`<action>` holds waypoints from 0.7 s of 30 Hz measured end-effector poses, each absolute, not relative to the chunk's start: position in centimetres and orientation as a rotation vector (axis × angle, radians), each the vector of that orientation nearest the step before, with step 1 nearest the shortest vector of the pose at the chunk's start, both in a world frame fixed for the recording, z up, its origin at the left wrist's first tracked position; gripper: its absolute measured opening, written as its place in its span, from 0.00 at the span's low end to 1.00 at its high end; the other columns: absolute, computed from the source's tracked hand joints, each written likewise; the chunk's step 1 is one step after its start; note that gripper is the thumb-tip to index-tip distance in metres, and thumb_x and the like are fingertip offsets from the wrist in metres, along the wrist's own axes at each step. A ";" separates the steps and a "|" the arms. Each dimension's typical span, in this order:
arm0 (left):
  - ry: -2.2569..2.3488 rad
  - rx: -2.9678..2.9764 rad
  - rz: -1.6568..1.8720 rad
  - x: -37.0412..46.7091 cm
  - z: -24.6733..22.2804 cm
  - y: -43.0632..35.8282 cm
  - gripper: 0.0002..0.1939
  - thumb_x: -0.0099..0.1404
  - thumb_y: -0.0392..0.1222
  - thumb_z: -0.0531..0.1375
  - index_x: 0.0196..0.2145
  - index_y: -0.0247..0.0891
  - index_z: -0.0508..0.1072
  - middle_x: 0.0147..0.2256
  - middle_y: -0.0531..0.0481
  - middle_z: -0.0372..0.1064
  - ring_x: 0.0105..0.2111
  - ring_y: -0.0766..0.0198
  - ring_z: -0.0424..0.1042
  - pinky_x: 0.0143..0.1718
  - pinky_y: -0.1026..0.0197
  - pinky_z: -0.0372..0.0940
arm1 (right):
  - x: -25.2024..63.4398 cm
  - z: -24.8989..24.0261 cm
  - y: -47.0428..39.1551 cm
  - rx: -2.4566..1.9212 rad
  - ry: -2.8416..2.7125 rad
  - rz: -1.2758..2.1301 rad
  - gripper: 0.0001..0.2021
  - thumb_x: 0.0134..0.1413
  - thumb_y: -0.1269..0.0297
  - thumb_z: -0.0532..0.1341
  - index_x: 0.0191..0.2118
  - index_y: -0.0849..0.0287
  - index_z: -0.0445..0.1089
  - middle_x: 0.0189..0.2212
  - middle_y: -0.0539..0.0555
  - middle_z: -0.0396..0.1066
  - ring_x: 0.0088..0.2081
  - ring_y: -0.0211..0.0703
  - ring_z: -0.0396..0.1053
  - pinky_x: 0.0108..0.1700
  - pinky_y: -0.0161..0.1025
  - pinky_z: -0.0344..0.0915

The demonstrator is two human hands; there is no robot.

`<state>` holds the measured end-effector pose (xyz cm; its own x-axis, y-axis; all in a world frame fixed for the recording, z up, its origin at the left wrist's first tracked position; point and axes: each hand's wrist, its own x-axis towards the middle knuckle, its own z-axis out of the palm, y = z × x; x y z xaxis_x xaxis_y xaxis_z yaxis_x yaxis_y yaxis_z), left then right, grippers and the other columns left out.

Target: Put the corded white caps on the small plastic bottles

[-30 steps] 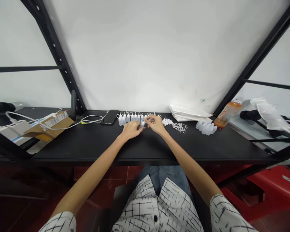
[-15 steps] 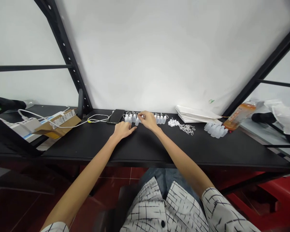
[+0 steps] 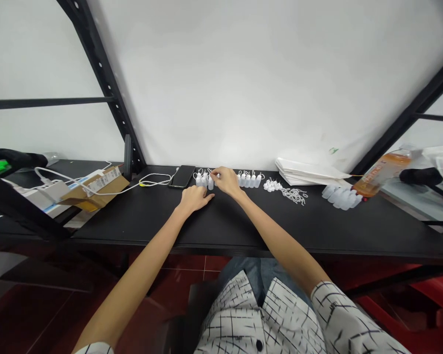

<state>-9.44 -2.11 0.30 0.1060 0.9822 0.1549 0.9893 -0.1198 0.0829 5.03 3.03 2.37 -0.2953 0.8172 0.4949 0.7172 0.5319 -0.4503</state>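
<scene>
Small translucent white bottles (image 3: 251, 181) with string loops stand in a row along the back of the black table, several of them on each side of my right hand. My right hand (image 3: 227, 181) reaches over the middle of the row, its thumb and forefinger pinched at the top of a bottle (image 3: 210, 183); what lies between the fingertips is too small to make out. My left hand (image 3: 195, 197) rests on the table just in front of the row's left end, fingers curled, thumb pointing right. Small white caps (image 3: 272, 185) and a pile of white string loops (image 3: 294, 195) lie to the right.
A phone (image 3: 182, 176) and a white cable (image 3: 155, 175) lie at left, beside an open cardboard box (image 3: 96, 189) and a power strip (image 3: 49, 191). At right are stacked white sheets (image 3: 310, 172), more bottles (image 3: 342, 197) and an orange drink bottle (image 3: 383, 173). Black shelf posts flank the table.
The view has shifted slightly, so the table's contents appear farther right. My right hand remains pinched by the bottle, and my left hand keeps nearly the same pose.
</scene>
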 end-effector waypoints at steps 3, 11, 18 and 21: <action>-2.051 -2.313 -0.269 -9.5 0.2 -2.1 0.25 0.64 0.61 0.51 0.30 0.37 0.74 0.32 0.39 0.74 0.37 0.48 0.75 0.37 0.57 0.64 | 4.9 2.4 3.0 -1.246 -2.071 0.178 0.10 0.57 0.64 0.57 0.36 0.53 0.76 0.38 0.50 0.77 0.36 0.43 0.71 0.36 0.37 0.61; -2.037 -2.317 -0.261 -9.4 0.3 -2.2 0.24 0.65 0.60 0.51 0.30 0.37 0.74 0.31 0.41 0.74 0.37 0.49 0.75 0.36 0.58 0.63 | 4.7 2.3 3.1 -1.240 -2.052 0.190 0.10 0.56 0.64 0.57 0.36 0.52 0.77 0.37 0.49 0.77 0.36 0.43 0.71 0.36 0.36 0.61; -2.022 -2.319 -0.272 -9.5 0.2 -2.1 0.23 0.65 0.59 0.51 0.30 0.37 0.74 0.32 0.40 0.74 0.37 0.50 0.74 0.36 0.58 0.63 | 4.6 2.1 2.9 -1.252 -2.063 0.125 0.10 0.58 0.64 0.57 0.39 0.51 0.77 0.39 0.50 0.77 0.38 0.45 0.72 0.38 0.38 0.63; -2.024 -2.321 -0.278 -9.5 0.1 -2.1 0.23 0.65 0.59 0.51 0.30 0.37 0.74 0.32 0.40 0.74 0.37 0.51 0.74 0.37 0.58 0.63 | 4.6 2.0 2.8 -1.252 -2.071 0.078 0.11 0.59 0.63 0.57 0.41 0.51 0.77 0.40 0.50 0.77 0.40 0.46 0.72 0.39 0.38 0.63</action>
<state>-9.49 -2.07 0.11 0.1274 0.9776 0.1673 0.9866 -0.1422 0.0802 4.56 2.82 2.03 -0.2832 0.7959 0.5352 0.7536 0.5298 -0.3891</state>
